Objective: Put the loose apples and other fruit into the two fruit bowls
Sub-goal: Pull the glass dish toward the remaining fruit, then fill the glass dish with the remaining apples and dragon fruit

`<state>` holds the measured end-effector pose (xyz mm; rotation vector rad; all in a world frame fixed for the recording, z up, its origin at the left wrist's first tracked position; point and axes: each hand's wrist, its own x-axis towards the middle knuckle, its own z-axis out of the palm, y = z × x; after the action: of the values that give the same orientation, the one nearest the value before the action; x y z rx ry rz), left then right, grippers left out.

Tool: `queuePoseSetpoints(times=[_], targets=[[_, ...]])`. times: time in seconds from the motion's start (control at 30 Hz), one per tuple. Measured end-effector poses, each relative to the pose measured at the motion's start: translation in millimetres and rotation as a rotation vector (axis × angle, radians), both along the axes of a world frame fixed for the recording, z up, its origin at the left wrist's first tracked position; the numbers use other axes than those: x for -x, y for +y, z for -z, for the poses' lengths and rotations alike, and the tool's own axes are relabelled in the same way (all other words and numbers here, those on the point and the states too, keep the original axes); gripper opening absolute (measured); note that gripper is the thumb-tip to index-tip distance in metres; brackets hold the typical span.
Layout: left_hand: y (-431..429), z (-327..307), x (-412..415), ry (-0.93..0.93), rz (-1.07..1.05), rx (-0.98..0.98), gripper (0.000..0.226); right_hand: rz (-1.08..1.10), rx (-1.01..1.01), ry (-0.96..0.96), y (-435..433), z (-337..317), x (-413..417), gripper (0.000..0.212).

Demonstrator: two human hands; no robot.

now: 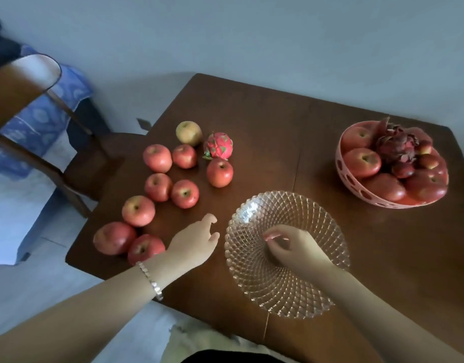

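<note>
Several loose red apples (185,193) lie on the left half of the brown table (278,132), with a yellow-green pear (189,133) and a pink dragon fruit (218,145) behind them. A clear cut-glass bowl (299,205) stands near the front with no fruit in it. A pink perforated bowl (356,188) at the right holds apples and a dark dragon fruit. My left hand (195,242) hovers open between the nearest apples and the glass bowl. My right hand (293,247) rests over the glass bowl's middle, fingers curled, holding nothing that I can see.
A wooden chair (24,100) with a blue patterned cloth stands left of the table. A pale wall runs behind the table. The table's near edge is just in front of my body.
</note>
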<state>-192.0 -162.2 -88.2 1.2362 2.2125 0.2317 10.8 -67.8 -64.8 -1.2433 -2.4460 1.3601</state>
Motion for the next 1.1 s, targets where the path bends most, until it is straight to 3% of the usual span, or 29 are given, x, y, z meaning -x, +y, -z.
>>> queuePoseSetpoints(times=[0.1,0.17,0.23,0.37,0.47,0.57,0.7,0.9,1.1], targets=[[-19.4,-11.0,67.3,0.281,0.014,-0.134,0.028,0.051,-0.051,0.047,-15.1,-0.7,61.7,0.018],[-37.7,-12.1,112.1,0.384,-0.029,-0.007,0.034,0.011,-0.056,0.055,-29.5,1.4,107.6,0.021],[-53.5,-7.5,142.3,0.340,-0.106,0.142,0.046,-0.128,-0.041,-0.018,-46.8,7.6,145.5,0.035],[-76.6,9.2,181.4,0.081,-0.138,0.351,0.062,-0.455,-0.058,-0.318,-85.1,37.8,214.6,0.080],[-85.9,21.4,188.1,-0.017,-0.103,0.399,0.068,-0.498,-0.109,-0.419,-104.2,59.3,245.2,0.084],[-87.1,22.8,185.4,0.057,-0.096,0.355,0.073,-0.400,-0.093,-0.399,-108.2,70.1,247.5,0.075],[-80.9,14.1,170.8,0.107,-0.011,0.375,0.082,-0.137,0.115,-0.233,-91.5,61.4,219.2,0.071],[-35.2,-17.9,122.0,-0.154,0.040,0.156,0.069,0.151,0.114,0.063,-43.3,23.5,134.0,0.065],[6.5,-30.1,65.6,-0.224,0.060,0.005,0.059,0.567,0.064,-0.036,-8.9,42.7,28.7,0.078]])
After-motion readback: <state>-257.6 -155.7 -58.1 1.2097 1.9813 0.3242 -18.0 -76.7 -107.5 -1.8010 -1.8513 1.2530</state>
